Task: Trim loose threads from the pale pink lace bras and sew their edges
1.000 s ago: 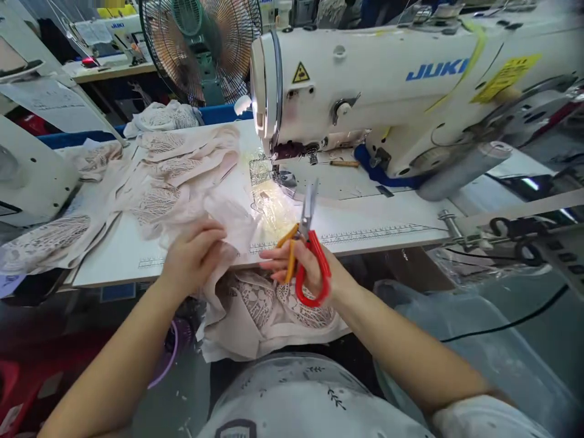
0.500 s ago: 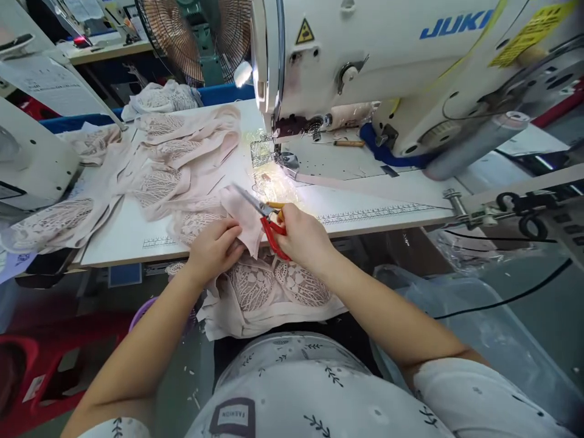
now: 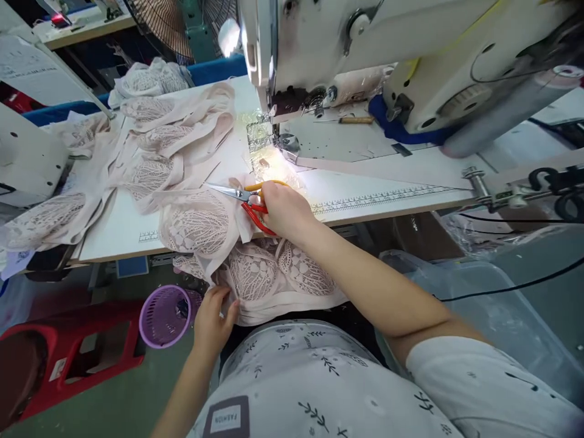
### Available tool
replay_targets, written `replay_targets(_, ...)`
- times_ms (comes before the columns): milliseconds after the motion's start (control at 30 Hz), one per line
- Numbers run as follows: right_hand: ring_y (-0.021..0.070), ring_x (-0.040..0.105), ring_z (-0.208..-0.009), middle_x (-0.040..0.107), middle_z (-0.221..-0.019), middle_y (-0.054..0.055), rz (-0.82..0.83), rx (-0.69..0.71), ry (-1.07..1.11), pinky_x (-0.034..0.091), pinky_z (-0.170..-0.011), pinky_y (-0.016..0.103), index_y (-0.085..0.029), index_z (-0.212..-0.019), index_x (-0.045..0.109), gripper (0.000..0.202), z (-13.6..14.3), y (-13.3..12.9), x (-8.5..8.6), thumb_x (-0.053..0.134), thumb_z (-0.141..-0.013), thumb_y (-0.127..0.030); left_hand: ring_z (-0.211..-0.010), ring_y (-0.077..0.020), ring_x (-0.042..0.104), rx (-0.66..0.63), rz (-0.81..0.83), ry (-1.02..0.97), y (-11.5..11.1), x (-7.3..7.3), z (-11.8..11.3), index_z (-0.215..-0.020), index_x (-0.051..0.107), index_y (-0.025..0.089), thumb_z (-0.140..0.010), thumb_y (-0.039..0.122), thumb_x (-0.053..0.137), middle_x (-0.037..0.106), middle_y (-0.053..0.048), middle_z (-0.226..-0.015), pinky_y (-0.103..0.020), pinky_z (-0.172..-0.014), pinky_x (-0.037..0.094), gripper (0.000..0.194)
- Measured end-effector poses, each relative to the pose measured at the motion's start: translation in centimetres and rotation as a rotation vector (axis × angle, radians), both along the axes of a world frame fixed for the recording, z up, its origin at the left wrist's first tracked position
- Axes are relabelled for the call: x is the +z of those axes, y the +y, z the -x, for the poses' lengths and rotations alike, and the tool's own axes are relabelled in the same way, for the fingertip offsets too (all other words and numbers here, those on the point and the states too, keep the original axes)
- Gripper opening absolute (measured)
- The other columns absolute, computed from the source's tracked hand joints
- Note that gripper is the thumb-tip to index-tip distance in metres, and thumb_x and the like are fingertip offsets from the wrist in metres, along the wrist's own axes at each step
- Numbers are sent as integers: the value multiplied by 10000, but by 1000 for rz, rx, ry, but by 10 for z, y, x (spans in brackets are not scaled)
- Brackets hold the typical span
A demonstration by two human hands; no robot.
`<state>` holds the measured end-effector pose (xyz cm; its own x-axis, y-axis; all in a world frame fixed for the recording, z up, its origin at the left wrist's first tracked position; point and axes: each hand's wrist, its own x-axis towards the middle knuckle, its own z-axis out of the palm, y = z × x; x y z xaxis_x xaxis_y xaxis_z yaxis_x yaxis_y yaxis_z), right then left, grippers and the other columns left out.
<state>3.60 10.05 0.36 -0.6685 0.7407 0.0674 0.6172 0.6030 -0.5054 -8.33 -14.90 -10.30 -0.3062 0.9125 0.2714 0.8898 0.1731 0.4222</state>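
Note:
My right hand grips the scissors, which have red and yellow handles. Their blades point left over the table edge, above pale pink fabric. Down at my lap, my left hand holds the lower left edge of a pale pink lace garment between thumb and fingers. Another lace cup hangs over the table's front edge, between the scissors and my left hand. More lace pieces lie joined in a row across the left of the table.
A sewing machine with its lamp lit stands behind the scissors. A printed ruler runs along the table. Below are a purple basket, a red stool and a clear plastic bin. A fan stands at the back.
My left hand has left the fabric by the scissors and moved down to the lap garment. A lace cup now lies spread at the table edge. The scissors have shifted slightly left, and the view has tilted.

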Motion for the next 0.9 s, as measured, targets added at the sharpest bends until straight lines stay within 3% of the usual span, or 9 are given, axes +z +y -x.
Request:
replay_targets(133,200,543,-717,584,-793,100,7,-17,-7,277,-529,273,-114,-939,548,188,3,-2,-2,457,-909,-276,-987,-277,632,45,51,-154,-7,-16,-7,-976,606,180,-753,421,646,654,-134,-1046,-431,-811,540,332)
replay_targets(267,169,505,-637,564,-768,63,68,-22,0,274,-517,265,-150,-891,521,97,3,-2,3,516,-843,-235,-867,-224,651,43,24,-257,-7,-11,-1,-778,621,199,-772,314,597,671,-78,-888,-369,-763,545,118)
replay_targets(367,150,468,-610,531,-722,27,144,16,60,287,-518,258,-172,-848,466,99,-3,-2,11,545,-790,-183,-653,-156,621,97,-50,-317,-9,14,7,-731,580,190,-818,279,545,618,-22,-710,-254,-583,520,129)
replay_targets(500,110,405,-562,467,-672,-30,231,138,263,289,-515,238,-204,-771,359,216,-14,-11,26,574,-756,-183,-651,-118,607,189,-176,-406,-5,67,-5,-843,506,202,-883,252,490,604,-23,-835,-189,-515,473,66)
replay_targets(533,100,386,-550,445,-656,-44,258,173,318,283,-512,231,-211,-749,335,243,-18,-15,30,578,-750,-186,-653,-115,606,150,-181,-428,0,77,-14,-832,512,208,-868,232,517,606,-19,-848,-188,-517,473,43)
replay_targets(633,79,321,-530,364,-608,-76,331,262,448,264,-504,216,-223,-696,282,306,-34,-27,43,585,-733,-202,-722,-138,632,-241,-133,-396,29,91,-52,-800,549,210,-816,119,536,622,-15,-778,-229,-633,516,93)
replay_targets(733,76,298,-542,330,-610,-79,350,307,504,267,-510,208,-224,-681,273,309,-56,-33,49,579,-721,-196,-781,-183,666,-459,23,-384,58,90,-83,-1059,535,183,-816,190,555,676,-79,-899,-291,-662,559,244)
replay_targets(800,81,332,-562,374,-638,-68,354,303,483,290,-526,208,-222,-684,279,293,-72,-35,46,567,-716,-173,-832,-209,672,-603,73,-306,64,95,-90,-1142,510,171,-828,224,558,685,-111,-967,-322,-692,568,322)
replay_targets(900,100,427,-625,476,-710,-36,405,285,419,358,-580,222,-215,-712,324,242,-94,-40,29,559,-714,-157,-767,-158,654,-803,-90,-191,56,109,-75,-1019,550,202,-853,146,509,681,-51,-869,-254,-679,543,180)
